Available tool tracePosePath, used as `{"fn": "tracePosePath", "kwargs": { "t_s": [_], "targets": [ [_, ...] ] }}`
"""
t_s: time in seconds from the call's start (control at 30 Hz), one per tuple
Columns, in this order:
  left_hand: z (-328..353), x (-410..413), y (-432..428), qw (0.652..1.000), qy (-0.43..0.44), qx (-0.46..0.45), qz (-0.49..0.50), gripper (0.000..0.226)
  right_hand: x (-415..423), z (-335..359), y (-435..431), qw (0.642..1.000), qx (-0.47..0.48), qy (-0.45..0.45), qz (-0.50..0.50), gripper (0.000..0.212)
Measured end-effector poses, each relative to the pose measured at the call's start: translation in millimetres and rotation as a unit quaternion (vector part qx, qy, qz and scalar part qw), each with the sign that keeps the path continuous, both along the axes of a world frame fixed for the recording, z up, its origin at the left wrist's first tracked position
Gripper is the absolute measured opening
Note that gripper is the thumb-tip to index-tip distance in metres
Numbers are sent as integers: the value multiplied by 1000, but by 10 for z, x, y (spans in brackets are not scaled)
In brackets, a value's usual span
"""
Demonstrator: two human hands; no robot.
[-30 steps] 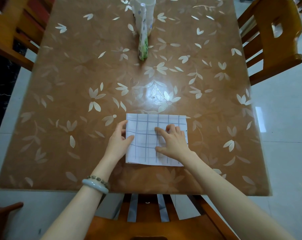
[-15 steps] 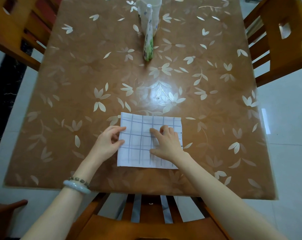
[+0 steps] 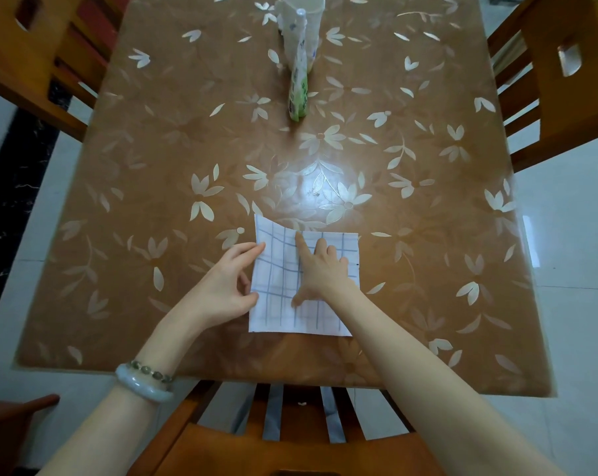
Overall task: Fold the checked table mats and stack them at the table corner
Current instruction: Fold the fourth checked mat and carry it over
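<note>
A white table mat [image 3: 325,317] with blue checks lies folded near the front edge of the brown flowered table [image 3: 153,187]. My right hand [image 3: 321,269] presses flat on its middle, the forefinger stretched along a crease. My left hand [image 3: 229,286] grips the mat's left edge between thumb and fingers and lifts it, so the far left corner curls up off the table. Only this one mat is in view.
A green-and-white tube [image 3: 299,84] leans against a white cup [image 3: 304,15] at the far middle of the table. Wooden chairs stand at the left [image 3: 40,53], the right [image 3: 558,84] and just below me [image 3: 290,441]. White floor tiles surround the table.
My left hand has taken the mat's left edge and raised it, curling the far left corner up. My right forefinger has stretched out along the mat's middle.
</note>
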State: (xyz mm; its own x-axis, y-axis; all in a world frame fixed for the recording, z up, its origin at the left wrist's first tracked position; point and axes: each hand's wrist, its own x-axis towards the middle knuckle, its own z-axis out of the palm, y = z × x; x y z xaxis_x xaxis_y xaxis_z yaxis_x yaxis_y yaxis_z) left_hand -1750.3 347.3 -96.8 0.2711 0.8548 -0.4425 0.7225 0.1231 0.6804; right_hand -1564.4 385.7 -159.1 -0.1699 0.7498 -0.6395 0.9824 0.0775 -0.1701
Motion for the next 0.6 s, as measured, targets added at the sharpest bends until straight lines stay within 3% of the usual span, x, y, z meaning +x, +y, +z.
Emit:
{"fn": "tracePosePath", "kwargs": {
  "t_s": [0.1, 0.17, 0.23, 0.3, 0.4, 0.5, 0.6],
  "targets": [
    [67, 124, -21, 1000, -2, 2, -4, 83, -13, 22, 11, 1000, -7, -3, -2, 137],
    [95, 210, -40, 1000, -8, 6, -4, 81, 34, 35, -5, 999, -7, 45, -17, 133],
    [143, 296, -44, 1000, -12, 12, -10, 80, 184, 73, -54, 986, 2, 148, -73, 118],
    [204, 391, -40, 1000, -5, 24, -8, 78, 440, 122, -134, 973, 55, 192, -115, 89],
    [281, 582, -54, 998, 24, 60, -8, 75, 840, 112, -293, 970, 176, 121, -115, 58],
    [252, 866, -107, 995, 45, 84, -37, 70, 1033, 38, -407, 976, 179, 79, -100, 47],
    [113, 1201, -139, 991, 61, 92, -76, 68, 1089, -27, -470, 974, 179, 86, -113, 49]
  ]
}}
